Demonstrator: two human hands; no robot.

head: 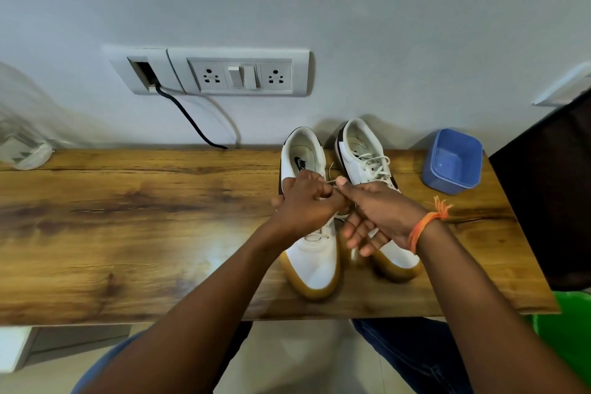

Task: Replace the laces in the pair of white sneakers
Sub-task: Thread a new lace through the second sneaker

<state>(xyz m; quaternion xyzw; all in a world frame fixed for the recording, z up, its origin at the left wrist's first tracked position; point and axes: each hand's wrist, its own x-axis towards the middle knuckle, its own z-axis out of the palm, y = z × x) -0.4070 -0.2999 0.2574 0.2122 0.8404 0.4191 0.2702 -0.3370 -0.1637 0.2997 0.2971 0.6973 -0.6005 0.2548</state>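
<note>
Two white sneakers with tan soles stand side by side on the wooden table (128,217), toes toward me. Over the left sneaker (315,262) my left hand (305,205) has its fingers curled and pinches a white lace (331,182) above the tongue. My right hand (380,211), an orange thread band on its wrist, pinches the same lace with thumb and forefinger, its other fingers hanging loose between the shoes. The right sneaker (367,153) carries loose white laces in its eyelets. My hands hide the left shoe's eyelets.
A blue plastic tub (452,163) sits at the table's back right. A switch and socket plate (243,77) on the wall has a black cable (188,118) hanging toward the table. A clear bag lies far left, a dark object and a green bin on the right.
</note>
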